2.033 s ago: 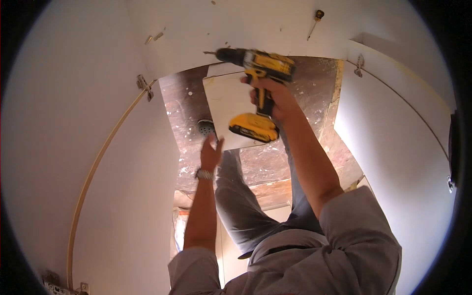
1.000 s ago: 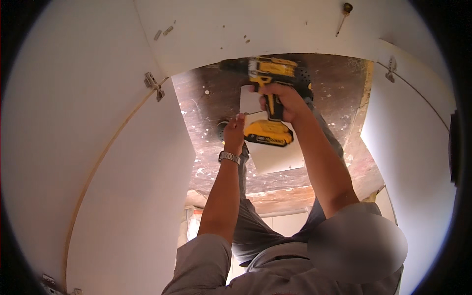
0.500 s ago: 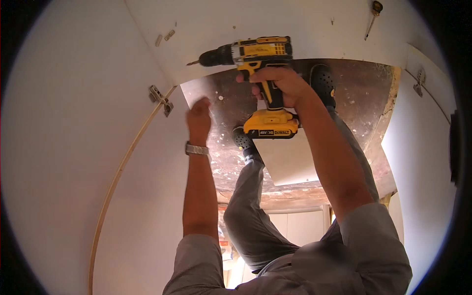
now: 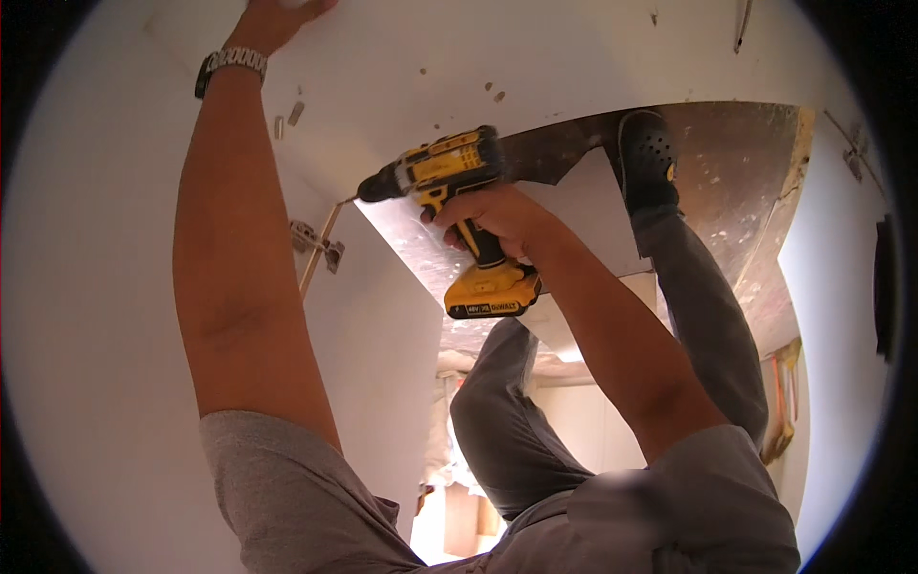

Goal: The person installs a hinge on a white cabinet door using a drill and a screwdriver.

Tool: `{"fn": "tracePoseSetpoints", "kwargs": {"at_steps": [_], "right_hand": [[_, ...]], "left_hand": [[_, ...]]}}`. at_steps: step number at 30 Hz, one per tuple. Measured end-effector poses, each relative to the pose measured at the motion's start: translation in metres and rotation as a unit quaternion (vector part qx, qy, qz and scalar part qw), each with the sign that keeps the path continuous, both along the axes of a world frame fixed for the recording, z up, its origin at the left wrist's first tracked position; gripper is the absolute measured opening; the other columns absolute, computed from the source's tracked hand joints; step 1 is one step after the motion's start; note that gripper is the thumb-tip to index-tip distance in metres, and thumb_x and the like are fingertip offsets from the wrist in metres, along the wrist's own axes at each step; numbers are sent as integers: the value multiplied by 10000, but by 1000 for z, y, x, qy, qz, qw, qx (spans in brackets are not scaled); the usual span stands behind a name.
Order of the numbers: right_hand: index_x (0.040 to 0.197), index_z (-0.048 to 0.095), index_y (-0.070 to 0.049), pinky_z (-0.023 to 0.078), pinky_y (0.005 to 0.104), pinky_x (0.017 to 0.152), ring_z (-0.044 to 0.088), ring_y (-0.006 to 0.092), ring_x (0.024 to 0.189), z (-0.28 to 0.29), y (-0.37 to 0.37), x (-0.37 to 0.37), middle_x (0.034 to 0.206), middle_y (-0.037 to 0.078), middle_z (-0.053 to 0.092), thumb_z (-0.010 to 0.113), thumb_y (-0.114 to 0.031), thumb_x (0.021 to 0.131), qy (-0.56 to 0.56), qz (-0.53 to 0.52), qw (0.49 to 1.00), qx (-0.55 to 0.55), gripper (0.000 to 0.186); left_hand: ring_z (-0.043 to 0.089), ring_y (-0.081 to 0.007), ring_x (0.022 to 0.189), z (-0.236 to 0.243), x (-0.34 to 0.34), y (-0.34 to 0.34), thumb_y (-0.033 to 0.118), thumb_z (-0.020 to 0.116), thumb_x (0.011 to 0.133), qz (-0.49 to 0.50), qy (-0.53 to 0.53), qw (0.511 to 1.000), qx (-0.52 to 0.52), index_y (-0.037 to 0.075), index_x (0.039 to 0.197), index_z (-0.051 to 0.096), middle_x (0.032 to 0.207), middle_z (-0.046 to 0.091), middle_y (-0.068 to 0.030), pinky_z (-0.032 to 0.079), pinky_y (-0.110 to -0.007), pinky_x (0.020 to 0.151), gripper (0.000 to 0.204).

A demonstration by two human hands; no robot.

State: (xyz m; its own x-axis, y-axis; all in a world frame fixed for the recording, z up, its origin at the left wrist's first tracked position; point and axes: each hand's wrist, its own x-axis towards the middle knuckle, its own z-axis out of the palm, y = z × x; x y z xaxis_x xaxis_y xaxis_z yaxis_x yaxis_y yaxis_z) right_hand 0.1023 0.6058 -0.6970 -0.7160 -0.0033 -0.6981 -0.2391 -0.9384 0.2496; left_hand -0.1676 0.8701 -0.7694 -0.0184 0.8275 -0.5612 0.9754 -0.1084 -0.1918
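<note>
My right hand (image 4: 502, 218) is wrapped round the handle of a yellow and black cordless drill (image 4: 449, 163). The drill bit points left, close to the far end of a thin wooden edge strip (image 4: 320, 244). Up at the top left, my left hand (image 4: 273, 24) reaches over the white panel (image 4: 373, 57), its thumb stretched out; the other fingers are partly cut off by the picture's edge. No object shows in that hand. A watch with a metal band (image 4: 234, 62) sits on the left wrist.
A metal hinge (image 4: 317, 246) is fixed at the left panel's edge, another hinge (image 4: 854, 161) at the right. Small metal pieces (image 4: 295, 113) lie on the white panel, with a screwdriver (image 4: 742, 29) at the top right. My foot in a black clog (image 4: 648, 153) stands beyond the drill.
My left hand has moved up and left, from beside the drill to the far white panel. The drill in my right hand has shifted left and down, and tilted.
</note>
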Motion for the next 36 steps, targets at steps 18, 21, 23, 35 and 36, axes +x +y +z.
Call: {"fn": "tracePoseSetpoints", "kwargs": {"at_steps": [18, 21, 23, 35, 36], "right_hand": [[924, 625, 1, 546, 314, 564, 631, 178, 632, -60, 19, -79, 757, 100, 624, 705, -34, 703, 61, 100, 993, 18, 238], [928, 625, 2, 548, 307, 561, 633, 173, 631, -60, 15, -85, 760, 100, 624, 696, -20, 695, 81, 96, 992, -2, 244], [932, 644, -4, 527, 298, 544, 616, 162, 609, -65, 13, -77, 777, 87, 638, 703, -28, 701, 71, 93, 993, -7, 240], [946, 660, -4, 499, 292, 521, 593, 158, 579, -69, 9, -90, 793, 76, 658, 690, -17, 696, 79, 65, 995, -18, 252], [936, 649, -4, 515, 301, 519, 609, 165, 587, -70, 9, -90, 768, 88, 644, 695, -23, 683, 76, 64, 995, -17, 258]], "left_hand": [[415, -512, 1288, -22, -7, -8, 820, 658, 620, -91, -14, 996, -12, -283, 1359, 103, 1356, 235, -528, 449, -433, 1014, 1438], [407, -503, 1298, -21, -7, 0, 822, 663, 608, -165, 14, 986, 14, -295, 1342, 118, 1348, 245, -530, 454, -440, 1006, 1444], [416, -493, 1297, -17, 31, 2, 822, 672, 598, -24, -15, 998, -50, -302, 1327, 142, 1320, 302, -524, 450, -427, 1009, 1441], [555, -516, 1129, -21, 15, 11, 831, 673, 585, -71, -38, 997, -6, -242, 1378, 157, 1372, 198, -526, 534, -448, 894, 1430], [555, -516, 1129, -22, 17, 12, 831, 673, 585, -72, -39, 997, -6, -242, 1378, 157, 1372, 198, -526, 534, -448, 894, 1430]]}}
